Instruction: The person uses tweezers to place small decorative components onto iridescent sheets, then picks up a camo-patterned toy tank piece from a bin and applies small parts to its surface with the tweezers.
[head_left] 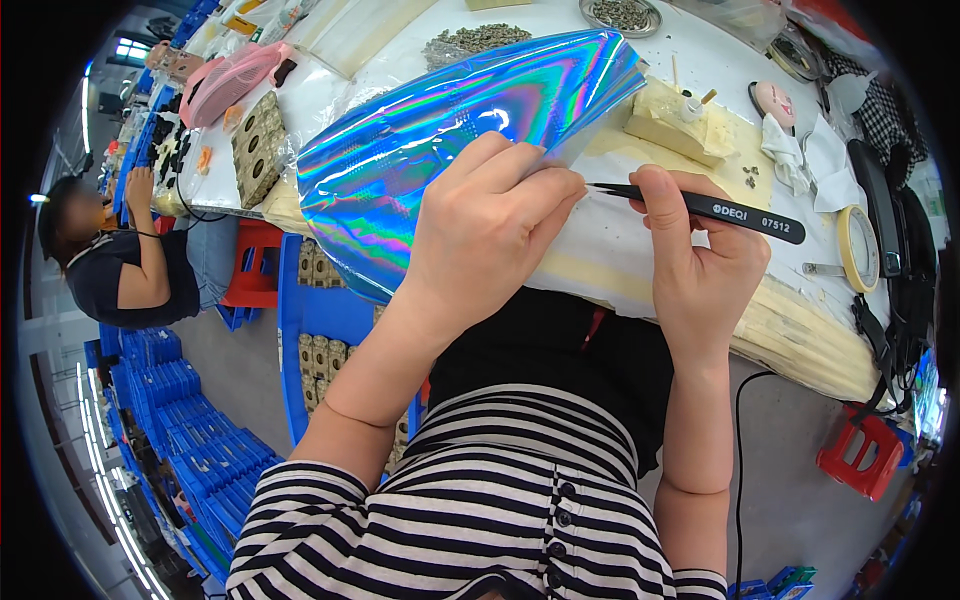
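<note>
My left hand [490, 225] is closed at the lower edge of a shiny blue iridescent film sheet [400, 160], its thumb and forefinger pinched together. The sheet bows up over the table, and its lower left part hangs past the front edge. Between the fingers of my right hand [705, 245] is a pair of black tweezers [745, 214], pointing left. Their tips meet the pinched fingertips of my left hand; anything tiny held there is too small to make out.
A yellowish wrapped block [680, 120] with a small white bottle stands beyond my right hand. Small metal parts lie in a pile [480, 40] and a round dish [622, 15]. A tape roll [858, 248] is at right. Leftward are a patterned block [258, 150], a pink case [235, 82] and a seated person [130, 250].
</note>
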